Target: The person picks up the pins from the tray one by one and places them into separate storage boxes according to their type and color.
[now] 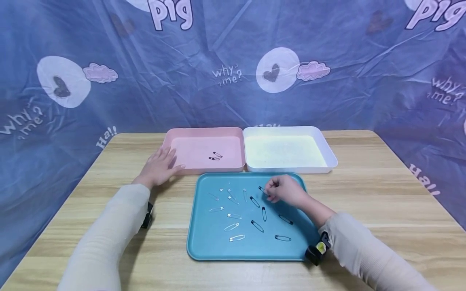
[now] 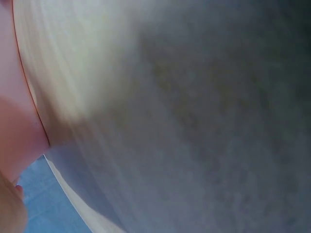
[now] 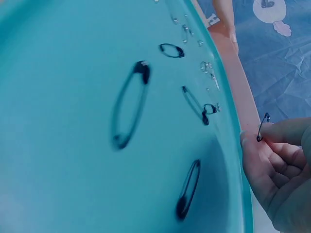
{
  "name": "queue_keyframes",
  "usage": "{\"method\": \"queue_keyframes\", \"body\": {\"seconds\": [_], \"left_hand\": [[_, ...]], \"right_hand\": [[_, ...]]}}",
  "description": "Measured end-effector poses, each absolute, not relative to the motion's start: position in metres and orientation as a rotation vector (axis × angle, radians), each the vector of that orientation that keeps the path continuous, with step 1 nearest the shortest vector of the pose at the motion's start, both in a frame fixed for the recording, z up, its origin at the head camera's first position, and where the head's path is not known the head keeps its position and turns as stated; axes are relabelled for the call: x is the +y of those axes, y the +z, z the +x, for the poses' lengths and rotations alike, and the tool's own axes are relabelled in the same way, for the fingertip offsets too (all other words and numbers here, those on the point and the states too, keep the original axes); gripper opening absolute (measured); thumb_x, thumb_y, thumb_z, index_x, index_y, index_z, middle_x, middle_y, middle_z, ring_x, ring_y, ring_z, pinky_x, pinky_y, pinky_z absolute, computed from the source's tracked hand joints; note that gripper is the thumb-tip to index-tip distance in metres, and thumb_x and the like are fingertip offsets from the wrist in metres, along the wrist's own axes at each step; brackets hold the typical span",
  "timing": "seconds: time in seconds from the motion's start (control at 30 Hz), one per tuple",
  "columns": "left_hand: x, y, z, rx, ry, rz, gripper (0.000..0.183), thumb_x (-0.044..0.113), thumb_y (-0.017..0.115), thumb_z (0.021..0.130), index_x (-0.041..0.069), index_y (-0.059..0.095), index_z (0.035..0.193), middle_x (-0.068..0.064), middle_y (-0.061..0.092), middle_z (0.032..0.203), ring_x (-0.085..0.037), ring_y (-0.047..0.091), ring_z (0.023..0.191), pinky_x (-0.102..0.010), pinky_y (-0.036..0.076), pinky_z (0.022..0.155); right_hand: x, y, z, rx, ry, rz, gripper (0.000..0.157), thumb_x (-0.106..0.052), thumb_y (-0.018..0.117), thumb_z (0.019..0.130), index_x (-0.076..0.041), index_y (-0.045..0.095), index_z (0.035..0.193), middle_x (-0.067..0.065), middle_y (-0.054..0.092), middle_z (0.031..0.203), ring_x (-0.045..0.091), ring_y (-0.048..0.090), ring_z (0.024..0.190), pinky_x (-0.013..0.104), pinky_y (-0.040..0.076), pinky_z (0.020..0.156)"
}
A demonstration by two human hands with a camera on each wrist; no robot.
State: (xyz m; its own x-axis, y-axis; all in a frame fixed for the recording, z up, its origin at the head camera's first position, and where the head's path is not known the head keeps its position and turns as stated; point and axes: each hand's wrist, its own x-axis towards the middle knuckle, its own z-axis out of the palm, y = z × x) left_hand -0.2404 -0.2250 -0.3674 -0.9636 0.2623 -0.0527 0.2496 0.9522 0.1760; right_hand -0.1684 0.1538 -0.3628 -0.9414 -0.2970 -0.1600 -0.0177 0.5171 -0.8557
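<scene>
My right hand [image 1: 285, 190] pinches a black safety pin [image 3: 263, 127] between thumb and fingertips, over the upper right of the teal tray [image 1: 218, 251]. Several black safety pins [image 1: 257, 226] lie on that tray's right half, and several silver safety pins [image 1: 237, 238] on its left half. With fingers spread, my left hand [image 1: 158, 166] rests at the front left corner of the pink tray [image 1: 193, 149]. A few black safety pins [image 1: 215, 156] lie together inside the pink tray. The left wrist view shows mostly blurred tabletop.
A white tray [image 1: 322, 159] stands right of the pink one, side by side behind the teal tray. All three sit on a wooden table [image 1: 371, 190]. A blue printed cloth [image 1: 225, 48] hangs behind the table and at its sides.
</scene>
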Motion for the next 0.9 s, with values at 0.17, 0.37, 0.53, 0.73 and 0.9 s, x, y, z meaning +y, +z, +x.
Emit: {"method": "queue_keyframes", "body": {"seconds": [0.17,0.37,0.53,0.73,0.9], "left_hand": [[-0.225,-0.368,-0.24,3.029,0.245,0.402,0.079,0.06,0.028,0.084,0.004,0.015,0.138,-0.02,0.009,0.141,-0.038,-0.001,0.127,-0.049,0.002,0.101],[-0.224,-0.369,-0.24,3.034,0.252,0.399,0.08,0.061,0.028,0.084,0.004,0.015,0.138,-0.019,0.009,0.141,-0.037,-0.001,0.127,-0.05,0.002,0.101],[-0.226,-0.37,-0.238,3.031,0.252,0.399,0.081,0.062,0.026,0.083,0.004,0.014,0.138,-0.019,0.007,0.141,-0.038,-0.001,0.127,-0.049,0.002,0.101],[-0.226,-0.369,-0.238,3.025,0.252,0.398,0.082,0.064,0.025,0.082,0.005,0.014,0.138,-0.019,0.008,0.141,-0.038,-0.001,0.127,-0.049,0.002,0.101],[-0.224,-0.369,-0.238,3.025,0.263,0.398,0.079,0.061,0.027,0.084,0.005,0.016,0.138,-0.019,0.008,0.141,-0.038,-0.002,0.127,-0.048,0.001,0.101]], "right_hand": [[0.143,-0.362,-0.179,2.414,-1.481,-0.244,0.008,-0.002,0.052,0.084,0.004,0.057,0.081,0.016,0.059,0.079,0.019,0.06,0.064,0.031,0.051,0.059],[0.132,-0.359,-0.189,2.347,-1.544,-0.23,0.01,-0.003,0.053,0.084,0.007,0.057,0.084,0.019,0.059,0.082,0.019,0.06,0.066,0.031,0.051,0.061],[0.124,-0.354,-0.198,2.292,-1.599,-0.177,0.013,-0.003,0.051,0.085,0.009,0.057,0.086,0.022,0.058,0.084,0.019,0.06,0.065,0.032,0.051,0.062],[0.116,-0.35,-0.207,2.28,-1.608,-0.112,0.018,-0.005,0.049,0.087,0.011,0.056,0.091,0.025,0.058,0.087,0.02,0.061,0.064,0.033,0.051,0.062],[0.11,-0.35,-0.216,2.263,-1.645,-0.103,0.018,-0.005,0.05,0.086,0.011,0.056,0.092,0.026,0.058,0.089,0.021,0.061,0.064,0.033,0.051,0.062]]}}
